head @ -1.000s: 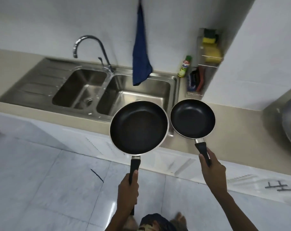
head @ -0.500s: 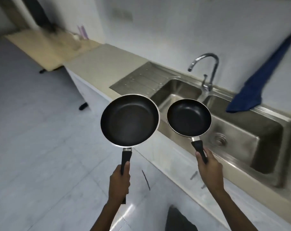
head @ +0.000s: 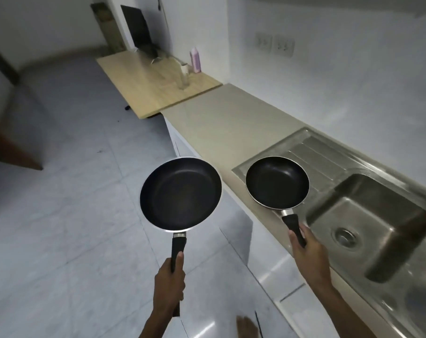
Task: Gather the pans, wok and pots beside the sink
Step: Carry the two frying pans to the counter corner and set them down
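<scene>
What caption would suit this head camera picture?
Left hand holds the larger frying pan over the floor; right hand holds the smaller frying pan above the sink's drainboard.

big pan left of small pan

Two black frying pans are in view: one larger pan on the left and one smaller pan on the right. Two hands show, the left hand and the right hand. One sink basin is visible, one pink bottle far off, and two wall sockets.
</scene>
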A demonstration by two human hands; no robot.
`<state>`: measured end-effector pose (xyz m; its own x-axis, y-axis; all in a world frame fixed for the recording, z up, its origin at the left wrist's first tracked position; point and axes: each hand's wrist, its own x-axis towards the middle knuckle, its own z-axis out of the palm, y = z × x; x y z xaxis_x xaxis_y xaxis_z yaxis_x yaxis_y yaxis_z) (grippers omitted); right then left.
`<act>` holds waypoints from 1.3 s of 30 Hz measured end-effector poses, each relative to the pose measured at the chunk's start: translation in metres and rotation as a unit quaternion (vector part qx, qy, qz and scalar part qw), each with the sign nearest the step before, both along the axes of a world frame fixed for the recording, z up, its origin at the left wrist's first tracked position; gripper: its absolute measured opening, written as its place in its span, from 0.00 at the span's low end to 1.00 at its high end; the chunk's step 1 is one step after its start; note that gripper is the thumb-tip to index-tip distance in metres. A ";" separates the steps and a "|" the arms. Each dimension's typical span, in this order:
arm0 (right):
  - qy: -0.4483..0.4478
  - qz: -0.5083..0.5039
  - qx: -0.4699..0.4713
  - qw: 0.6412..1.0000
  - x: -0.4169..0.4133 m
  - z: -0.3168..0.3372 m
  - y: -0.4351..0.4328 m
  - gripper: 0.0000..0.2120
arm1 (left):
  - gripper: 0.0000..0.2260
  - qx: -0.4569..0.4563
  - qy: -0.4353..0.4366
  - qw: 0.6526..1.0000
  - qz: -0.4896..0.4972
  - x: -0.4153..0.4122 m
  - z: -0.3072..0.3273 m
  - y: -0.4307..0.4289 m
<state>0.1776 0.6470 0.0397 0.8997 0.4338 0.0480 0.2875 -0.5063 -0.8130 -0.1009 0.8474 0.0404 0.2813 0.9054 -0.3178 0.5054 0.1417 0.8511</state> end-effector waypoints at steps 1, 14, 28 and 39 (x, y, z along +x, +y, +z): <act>0.002 0.004 -0.003 1.000 0.008 0.003 0.022 0.18 | 0.26 0.000 0.001 1.000 0.003 0.006 0.001 0.017; 0.001 -0.047 0.010 0.999 0.099 -0.010 0.333 0.13 | 0.24 0.007 0.011 1.000 -0.029 0.118 -0.016 0.325; 0.047 -0.216 0.002 0.975 0.173 -0.021 0.570 0.16 | 0.23 0.032 0.059 0.979 -0.194 0.269 -0.013 0.615; 0.098 -0.332 0.019 0.938 0.271 -0.045 0.697 0.18 | 0.23 0.028 0.073 0.948 -0.308 0.442 -0.018 0.757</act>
<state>0.4486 1.3440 -0.0048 0.9638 -0.2250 -0.1429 -0.2387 -0.4897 -0.8386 0.3415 1.6040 0.0228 0.7189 0.6008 -0.3495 0.5904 -0.2623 0.7633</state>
